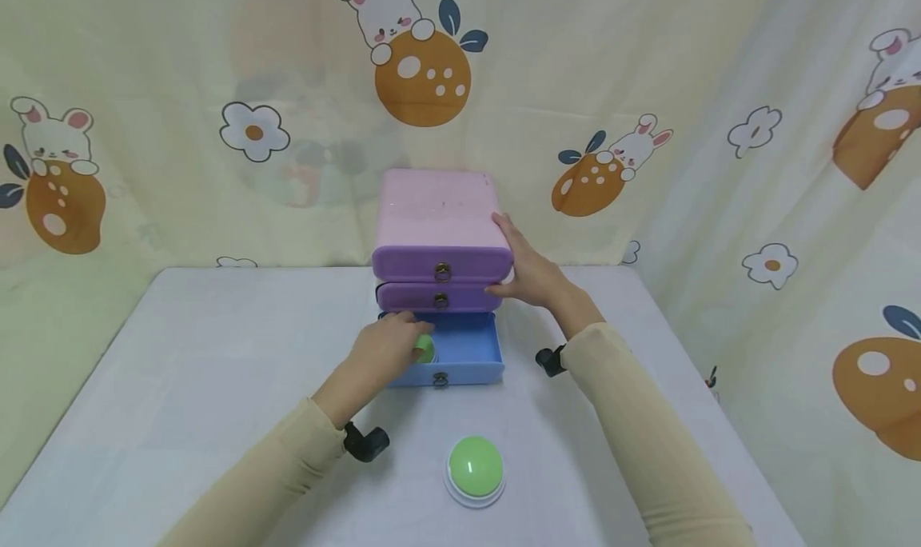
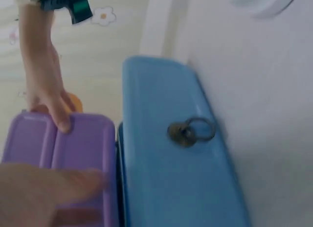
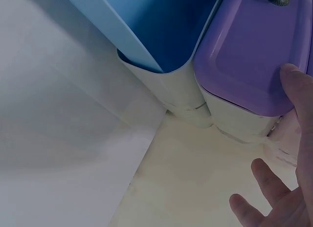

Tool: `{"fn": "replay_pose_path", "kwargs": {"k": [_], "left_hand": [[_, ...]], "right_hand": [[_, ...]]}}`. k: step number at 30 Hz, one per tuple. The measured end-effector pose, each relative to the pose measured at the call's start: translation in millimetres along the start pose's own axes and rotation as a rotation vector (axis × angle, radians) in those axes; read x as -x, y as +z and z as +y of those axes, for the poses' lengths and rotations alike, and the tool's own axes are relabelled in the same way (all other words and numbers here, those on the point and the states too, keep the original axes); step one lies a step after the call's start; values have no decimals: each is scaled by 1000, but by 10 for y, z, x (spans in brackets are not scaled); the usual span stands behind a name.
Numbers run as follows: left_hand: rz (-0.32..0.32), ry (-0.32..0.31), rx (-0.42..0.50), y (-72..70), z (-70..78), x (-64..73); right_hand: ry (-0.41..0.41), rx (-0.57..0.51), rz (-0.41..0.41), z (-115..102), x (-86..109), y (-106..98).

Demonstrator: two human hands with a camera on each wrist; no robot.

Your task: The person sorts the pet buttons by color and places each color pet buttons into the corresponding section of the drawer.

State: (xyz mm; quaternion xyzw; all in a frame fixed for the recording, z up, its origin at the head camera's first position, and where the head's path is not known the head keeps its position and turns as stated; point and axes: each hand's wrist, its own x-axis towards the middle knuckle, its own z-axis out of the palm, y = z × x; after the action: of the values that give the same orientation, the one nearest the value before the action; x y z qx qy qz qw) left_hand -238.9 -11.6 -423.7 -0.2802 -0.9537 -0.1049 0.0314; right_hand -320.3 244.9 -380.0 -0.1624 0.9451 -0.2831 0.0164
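A small three-drawer cabinet has a pink top, two closed purple drawers and a pulled-out blue bottom drawer. Inside that drawer lies a green domed thing, partly hidden by my left hand. That hand is over the drawer's left side; its thumb and fingers show blurred before the purple fronts in the left wrist view, with nothing visible between them. My right hand rests against the cabinet's right side, thumb on the middle purple drawer, other fingers extended.
A green dome on a white base sits on the white table in front of the drawer. Behind the table hangs a patterned curtain. Each wrist wears a black camera mount.
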Motion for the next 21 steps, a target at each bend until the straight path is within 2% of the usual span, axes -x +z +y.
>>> {"fn": "replay_pose_path", "kwargs": {"k": [3,7,9,11,13,16,19,21], "left_hand": [[168,88,18,60,44,98],[384,259,43,235,101,231],[461,347,44,327,153,301],[507,440,38,408,222,378],[512,523,24,482,302,461],[466,636,8,580,398,561],[356,715,3,643,460,623],[256,744,4,661,494,646]], "right_hand": [[-10,1,1,4,-5,-1],[-21,-7,4,7,-8,3],[-20,-12,3,10,-12,5],[-21,-12,3,12,-11,3],[-20,-9,3,12,-7,2],[-11,-12,4,12,-1,2],[2,-20,0,11,-2,9],[9,-28,-2,11,-5,15]]}}
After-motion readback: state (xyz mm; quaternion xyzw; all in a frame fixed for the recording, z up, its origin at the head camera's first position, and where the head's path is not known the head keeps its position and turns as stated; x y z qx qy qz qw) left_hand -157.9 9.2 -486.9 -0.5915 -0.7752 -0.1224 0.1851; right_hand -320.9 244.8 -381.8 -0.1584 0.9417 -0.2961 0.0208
